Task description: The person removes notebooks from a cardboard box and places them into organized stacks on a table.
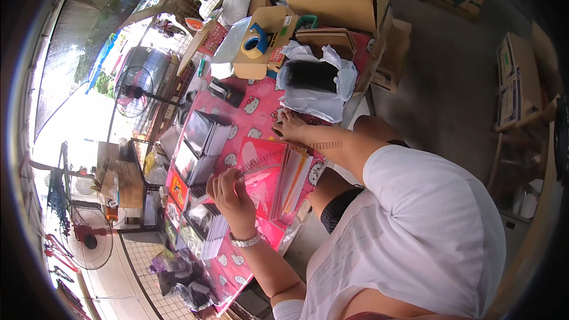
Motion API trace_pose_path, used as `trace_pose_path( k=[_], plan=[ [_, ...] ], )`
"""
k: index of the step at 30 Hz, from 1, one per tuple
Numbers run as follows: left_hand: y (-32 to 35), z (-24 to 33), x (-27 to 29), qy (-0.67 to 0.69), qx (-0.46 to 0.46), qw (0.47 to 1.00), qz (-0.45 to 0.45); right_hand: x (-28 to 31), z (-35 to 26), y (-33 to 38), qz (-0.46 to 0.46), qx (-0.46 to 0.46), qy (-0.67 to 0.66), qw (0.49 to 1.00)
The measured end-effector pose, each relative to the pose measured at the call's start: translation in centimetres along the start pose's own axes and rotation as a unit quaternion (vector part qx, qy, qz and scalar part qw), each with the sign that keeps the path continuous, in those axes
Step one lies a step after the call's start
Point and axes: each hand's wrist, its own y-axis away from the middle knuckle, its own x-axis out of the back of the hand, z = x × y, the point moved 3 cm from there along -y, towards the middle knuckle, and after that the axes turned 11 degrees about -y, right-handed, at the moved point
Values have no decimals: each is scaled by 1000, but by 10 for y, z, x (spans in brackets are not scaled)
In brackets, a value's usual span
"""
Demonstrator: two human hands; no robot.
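Observation:
My left hand, with a watch on the wrist, hovers over the near stacks of spiral-bound notebooks. Its fingers are bent and the thumb stands apart; nothing shows in its grip. Farther off, my right hand rests with spread fingers on the pink patterned tablecloth. Between the two hands lies a stack of pink spiral notebooks, with wire bindings and page edges fanned toward me. Beside my right hand, crumpled white paper surrounds a dense bundle of black, wire-like pieces.
Behind are an open cardboard box, a smaller box with a blue-and-yellow tape roll and a black desktop item. More notebooks line the left table edge. Fans stand left; cartons sit right.

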Motion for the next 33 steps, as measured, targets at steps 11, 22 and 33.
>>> trace_pose_path(
  k=[11, 22, 33],
  plan=[
    [8, -16, -13, 22, 99, 994, 30, 228, -124, 56, -283, 192, -753, 562],
    [-4, -3, -5, 13, 88, 996, 24, 251, -123, 59, -367, 206, -718, 554],
    [-4, -8, -9, 58, 138, 989, 5, 231, -135, 48, -384, 149, -675, 612]
  ],
)
